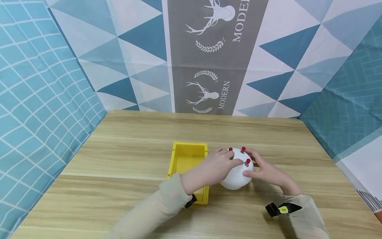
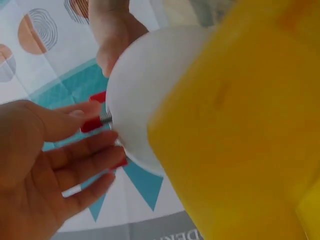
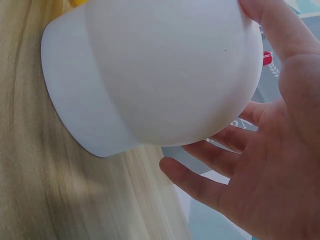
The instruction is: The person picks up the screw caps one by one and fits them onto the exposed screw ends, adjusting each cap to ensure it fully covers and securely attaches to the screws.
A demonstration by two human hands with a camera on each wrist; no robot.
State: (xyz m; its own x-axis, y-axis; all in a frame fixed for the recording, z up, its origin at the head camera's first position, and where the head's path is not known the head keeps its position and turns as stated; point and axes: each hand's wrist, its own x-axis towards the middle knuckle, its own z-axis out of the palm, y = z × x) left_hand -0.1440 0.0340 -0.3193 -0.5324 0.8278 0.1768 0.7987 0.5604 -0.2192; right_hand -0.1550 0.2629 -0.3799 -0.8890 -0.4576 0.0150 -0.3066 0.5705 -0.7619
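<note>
A white rounded dome (image 1: 234, 179) on a narrower base stands on the table, several red-capped metal pegs (image 1: 247, 162) sticking out of its top. My left hand (image 1: 219, 166) reaches over from the left. Its thumb and index finger are around one red-capped peg (image 2: 92, 124), with the other fingers spread close to the remaining caps. On the opposite side, my right hand (image 1: 267, 171) holds the dome, thumb on the near side and fingers round the far side. The white dome (image 3: 170, 75) fills much of the right wrist view, its flat base on the wood.
Just left of the dome sits a yellow open box (image 1: 172, 162), partly hidden under my left forearm. The wooden table (image 1: 119, 159) runs back to a patterned cloth wall (image 1: 209, 66). A blue gridded cloth (image 1: 35, 109) hangs on the left.
</note>
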